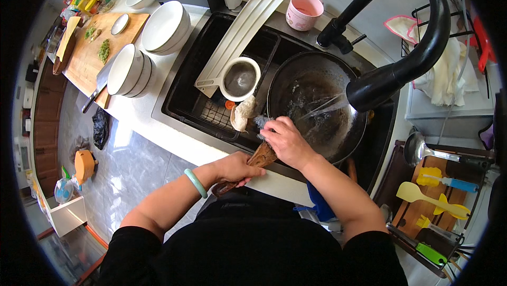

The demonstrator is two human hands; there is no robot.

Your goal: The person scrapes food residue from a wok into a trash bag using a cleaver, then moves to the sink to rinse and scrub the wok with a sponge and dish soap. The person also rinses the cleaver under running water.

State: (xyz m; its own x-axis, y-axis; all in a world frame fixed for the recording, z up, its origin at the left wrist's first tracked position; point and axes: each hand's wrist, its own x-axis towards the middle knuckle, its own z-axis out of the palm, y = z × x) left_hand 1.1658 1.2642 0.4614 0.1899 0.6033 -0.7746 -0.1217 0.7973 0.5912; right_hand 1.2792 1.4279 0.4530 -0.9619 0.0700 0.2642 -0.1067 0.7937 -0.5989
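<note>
My left hand (237, 169) grips a brown wooden utensil (262, 156) near the front edge of the sink. Its exact kind is unclear, since my fingers cover part of it. In my right hand (289, 141) is a grey scouring pad (262, 123), pinched at the utensil's far end. Just beyond that hand, a black wok (317, 127) sits in the right basin. Water runs into it from a black faucet (368, 88). Left of my right hand lies a pale loofah-like scrubber (242, 114), beside a white-rimmed strainer (239, 78) with a handle.
A long ribbed pale tray (247, 32) slants across the left basin (186, 76). Stacked bowls (128, 70) and larger bowls (166, 26) stand on the left counter, near a cleaver (103, 78) and a cutting board (85, 58). A pink mug (304, 12) stands behind the sink. Utensils hang at right, including a ladle (416, 149).
</note>
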